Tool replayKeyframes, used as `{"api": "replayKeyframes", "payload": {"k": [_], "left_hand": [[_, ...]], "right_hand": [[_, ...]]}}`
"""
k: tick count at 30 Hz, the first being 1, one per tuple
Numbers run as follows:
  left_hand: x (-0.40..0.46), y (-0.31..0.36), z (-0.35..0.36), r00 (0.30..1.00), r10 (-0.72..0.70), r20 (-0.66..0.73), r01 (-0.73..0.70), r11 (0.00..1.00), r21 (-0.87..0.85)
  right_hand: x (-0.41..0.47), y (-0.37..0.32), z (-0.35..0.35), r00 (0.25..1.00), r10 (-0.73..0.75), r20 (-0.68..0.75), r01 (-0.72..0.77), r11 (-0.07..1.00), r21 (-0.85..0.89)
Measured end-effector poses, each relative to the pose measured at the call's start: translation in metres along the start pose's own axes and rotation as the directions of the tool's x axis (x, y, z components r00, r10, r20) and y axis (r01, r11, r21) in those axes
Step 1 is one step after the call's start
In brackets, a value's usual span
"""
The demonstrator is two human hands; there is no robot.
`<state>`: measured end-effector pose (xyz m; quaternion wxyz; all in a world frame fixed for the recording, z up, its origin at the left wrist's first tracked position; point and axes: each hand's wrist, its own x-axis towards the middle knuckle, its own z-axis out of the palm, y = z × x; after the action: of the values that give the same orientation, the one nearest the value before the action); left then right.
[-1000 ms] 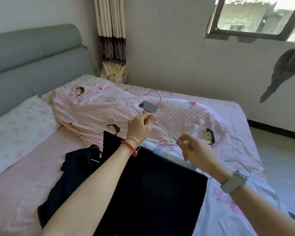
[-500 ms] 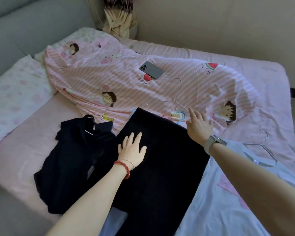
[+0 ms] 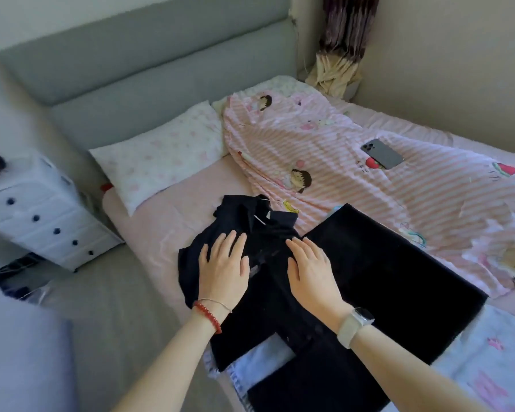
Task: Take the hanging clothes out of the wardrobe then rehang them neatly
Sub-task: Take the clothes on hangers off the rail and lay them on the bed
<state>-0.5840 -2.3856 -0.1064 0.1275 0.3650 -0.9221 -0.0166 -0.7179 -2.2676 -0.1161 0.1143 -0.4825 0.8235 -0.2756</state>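
Much of the dark shirt [image 3: 252, 248] is lost in its own blackness; folds and sleeves barely read, and its lower part slips under the flat black garment [image 3: 384, 281] beside it. It lies on the pink bed [image 3: 161, 233], collar toward the pillow [image 3: 161, 156], long axis running back toward the person. Both hands lie flat on it, fingers spread: left hand [image 3: 223, 267] on the chest, right hand [image 3: 311, 270] near the overlap. A phone [image 3: 382, 153] rests on the striped quilt [image 3: 369, 185]
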Motion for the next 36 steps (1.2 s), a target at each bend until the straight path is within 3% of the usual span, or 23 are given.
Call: {"api": "replayKeyframes", "payload": {"k": [3, 6, 12, 17, 20, 24, 27, 33, 36], "left_hand": [[-0.08, -0.073, -0.048, 0.983, -0.169, -0.064, 0.168, 0.985, -0.029], [-0.184, -0.14, -0.087, 0.92, -0.355, -0.164, 0.357, 0.934, -0.018], [-0.423, -0.221, -0.156, 0.656, -0.66, -0.366, 0.701, 0.712, -0.029], [-0.593, -0.242, -0.217, 0.412, -0.781, -0.469, 0.889, 0.458, 0.018], [-0.666, -0.24, -0.256, 0.28, -0.775, -0.566, 0.95, 0.308, 0.049], [-0.743, -0.235, -0.303, 0.141, -0.688, -0.711, 0.99, 0.109, 0.091], [-0.78, -0.236, -0.334, 0.082, -0.633, -0.769, 0.994, -0.001, 0.107], [-0.793, -0.271, -0.394, 0.086, -0.608, -0.789, 0.986, -0.064, 0.156], [-0.786, -0.298, -0.409, 0.017, -0.682, -0.731, 0.992, -0.079, 0.097]], "right_hand": [[-0.023, -0.091, 0.035, 0.975, -0.219, 0.047, 0.216, 0.975, 0.056], [-0.062, -0.181, 0.082, 0.889, -0.425, 0.17, 0.403, 0.903, 0.146], [-0.199, -0.35, 0.171, 0.549, -0.753, 0.363, 0.674, 0.656, 0.341], [-0.325, -0.461, 0.218, 0.258, -0.908, 0.329, 0.738, 0.405, 0.54], [-0.39, -0.516, 0.237, 0.097, -0.94, 0.326, 0.719, 0.293, 0.631], [-0.461, -0.588, 0.243, -0.059, -0.942, 0.329, 0.633, 0.22, 0.742], [-0.501, -0.643, 0.244, -0.089, -0.953, 0.29, 0.506, 0.207, 0.837], [-0.539, -0.757, 0.267, -0.076, -0.931, 0.358, 0.246, 0.331, 0.911], [-0.548, -0.795, 0.282, -0.154, -0.895, 0.419, 0.173, 0.393, 0.903]]}}
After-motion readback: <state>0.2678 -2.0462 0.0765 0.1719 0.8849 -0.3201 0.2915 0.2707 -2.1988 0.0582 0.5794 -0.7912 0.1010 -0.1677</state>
